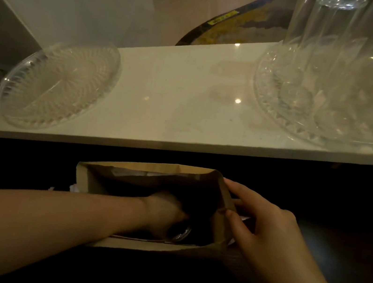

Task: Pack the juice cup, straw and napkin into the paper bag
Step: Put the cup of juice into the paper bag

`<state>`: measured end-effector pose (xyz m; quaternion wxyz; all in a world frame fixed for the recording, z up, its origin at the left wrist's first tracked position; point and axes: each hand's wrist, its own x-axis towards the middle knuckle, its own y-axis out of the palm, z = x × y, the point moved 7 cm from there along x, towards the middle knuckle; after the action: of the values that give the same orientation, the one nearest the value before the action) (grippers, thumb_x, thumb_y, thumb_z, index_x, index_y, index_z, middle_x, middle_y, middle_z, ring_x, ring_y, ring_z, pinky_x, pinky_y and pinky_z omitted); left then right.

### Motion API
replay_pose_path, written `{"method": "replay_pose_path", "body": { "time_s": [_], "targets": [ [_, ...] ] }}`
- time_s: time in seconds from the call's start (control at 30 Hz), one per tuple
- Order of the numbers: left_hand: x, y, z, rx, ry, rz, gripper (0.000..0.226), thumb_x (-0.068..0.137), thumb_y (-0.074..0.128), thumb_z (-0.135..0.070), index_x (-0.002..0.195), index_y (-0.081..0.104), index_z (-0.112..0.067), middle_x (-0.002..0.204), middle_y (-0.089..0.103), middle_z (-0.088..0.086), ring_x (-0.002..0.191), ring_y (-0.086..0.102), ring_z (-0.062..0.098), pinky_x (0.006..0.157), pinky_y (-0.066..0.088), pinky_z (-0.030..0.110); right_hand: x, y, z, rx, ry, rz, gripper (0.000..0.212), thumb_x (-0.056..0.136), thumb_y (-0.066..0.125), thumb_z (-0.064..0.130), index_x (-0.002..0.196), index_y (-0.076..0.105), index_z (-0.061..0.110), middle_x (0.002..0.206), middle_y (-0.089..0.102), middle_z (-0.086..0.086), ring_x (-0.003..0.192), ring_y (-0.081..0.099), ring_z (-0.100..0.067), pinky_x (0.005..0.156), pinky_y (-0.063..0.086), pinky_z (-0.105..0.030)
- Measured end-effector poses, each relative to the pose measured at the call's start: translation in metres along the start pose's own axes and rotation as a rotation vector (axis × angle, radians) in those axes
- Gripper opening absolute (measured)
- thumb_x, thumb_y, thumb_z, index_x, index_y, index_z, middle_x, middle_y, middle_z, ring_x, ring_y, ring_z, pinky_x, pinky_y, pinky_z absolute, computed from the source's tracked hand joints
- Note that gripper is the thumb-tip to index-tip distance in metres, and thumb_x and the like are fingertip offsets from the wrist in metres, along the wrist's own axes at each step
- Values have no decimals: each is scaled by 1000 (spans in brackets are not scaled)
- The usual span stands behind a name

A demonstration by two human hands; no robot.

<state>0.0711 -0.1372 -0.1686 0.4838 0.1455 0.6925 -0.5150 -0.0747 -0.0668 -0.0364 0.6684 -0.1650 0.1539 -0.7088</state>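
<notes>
A brown paper bag (90, 180) stands open below the white shelf, its mouth facing up. My left hand (163, 211) reaches down inside the bag and is shut on the juice cup (180, 233), whose clear lid rim shows under my wrist. My right hand (262, 230) grips the bag's right wall between thumb and fingers and holds the mouth open. Something white (131, 172) lies against the far inner wall of the bag; I cannot tell if it is the napkin. No straw can be made out.
A white shelf (174, 104) runs across above the bag. On it stand a clear ribbed dome (59, 85) at the left and a cut-glass tray with tall glasses (331, 96) at the right. Below the shelf all is dark. A white scrap (74, 188) shows left of the bag.
</notes>
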Motion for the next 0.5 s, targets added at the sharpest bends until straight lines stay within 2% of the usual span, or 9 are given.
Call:
{"method": "replay_pose_path", "body": {
  "time_s": [0.13, 0.27, 0.33, 0.4, 0.47, 0.5],
  "targets": [
    [-5, 3, 4, -74, -37, 4, 42, 88, 57, -30, 125, 48, -12, 122, 55, 16, 110, 52, 31, 89, 42, 37, 1, 0, -2, -15, 24, -11, 51, 81, 59, 14, 112, 52, 53, 85, 67, 23, 74, 62, 13, 62, 46, -2],
    [-31, -17, 4, -176, -90, 49, 53, 85, 61, -29, 131, 41, -13, 134, 45, 13, 117, 47, 29, 86, 40, 32, 2, 1, -2, -5, 57, 3, 49, 82, 59, 16, 114, 52, 52, 89, 69, 19, 78, 63, 11, 67, 52, -8],
    [-56, -45, 0, -282, -20, -57, 55, 83, 63, -28, 133, 41, -16, 134, 49, 9, 120, 48, 25, 92, 42, 33, 3, 0, 2, -11, 43, 2, 51, 82, 59, 14, 110, 51, 55, 87, 68, 21, 82, 61, 14, 65, 49, -5],
    [-92, -73, 1, -491, 111, -224, 54, 81, 66, -26, 131, 46, -24, 129, 57, -2, 115, 55, 13, 96, 47, 30, 4, 1, 6, -24, 39, 1, 54, 82, 60, 11, 104, 48, 59, 84, 66, 23, 81, 61, 14, 65, 50, -5],
    [-135, -88, 10, -764, 199, -389, 52, 80, 68, -23, 127, 51, -32, 123, 62, -13, 109, 58, -1, 93, 48, 19, 6, 3, 8, -33, 49, 7, 54, 81, 60, 9, 105, 49, 57, 84, 68, 19, 79, 64, 9, 67, 53, -11],
    [-157, -91, 21, -891, 217, -514, 46, 78, 69, -21, 121, 57, -34, 117, 67, -14, 105, 61, -2, 89, 48, 15, 6, 4, 9, -30, 58, 10, 53, 81, 60, 8, 107, 51, 54, 85, 69, 16, 78, 65, 7, 66, 54, -13]
  ]
}}
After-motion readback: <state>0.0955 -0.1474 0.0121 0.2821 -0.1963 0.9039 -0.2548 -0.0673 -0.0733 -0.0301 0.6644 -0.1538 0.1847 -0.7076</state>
